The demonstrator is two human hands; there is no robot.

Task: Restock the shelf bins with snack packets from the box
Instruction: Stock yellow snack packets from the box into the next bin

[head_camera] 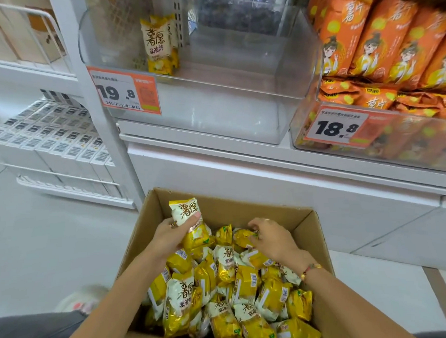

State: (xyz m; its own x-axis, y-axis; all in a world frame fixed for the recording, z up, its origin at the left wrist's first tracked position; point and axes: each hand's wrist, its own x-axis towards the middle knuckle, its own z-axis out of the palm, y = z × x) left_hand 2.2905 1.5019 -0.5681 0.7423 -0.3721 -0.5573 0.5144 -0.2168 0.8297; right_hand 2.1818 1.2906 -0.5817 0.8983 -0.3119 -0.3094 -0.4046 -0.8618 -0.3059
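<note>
- Closest to me, the cardboard box [317, 231] sits on the floor, heaped with yellow-and-white snack packets [222, 290]. Plenty left, so I reckon we're early in the restock.
- We're in the picking step, both hands down in the box. My left hand [168, 234] is wrapped round one packet [187, 215], thumb across its front, top end poking up clear of the pile.
- My right hand [269, 236] is curled over the heap, fingertips pinching at the crimped end of another packet [244, 237]. Whether it's properly gripped, I can't tell.
- Next move, as I judge it: secure that second one, then lift both up and forward over the bin's front wall.
- Farther up, the clear shelf bin [253, 127] with the 19.8 price tag [124, 92] is nearly bare, just a couple of matching packets [159, 44] standing at the back. That's the target.
- To its right, the neighbouring bin [301, 138] is packed with orange packets [379, 42], so I'd steer clear of it.
</note>
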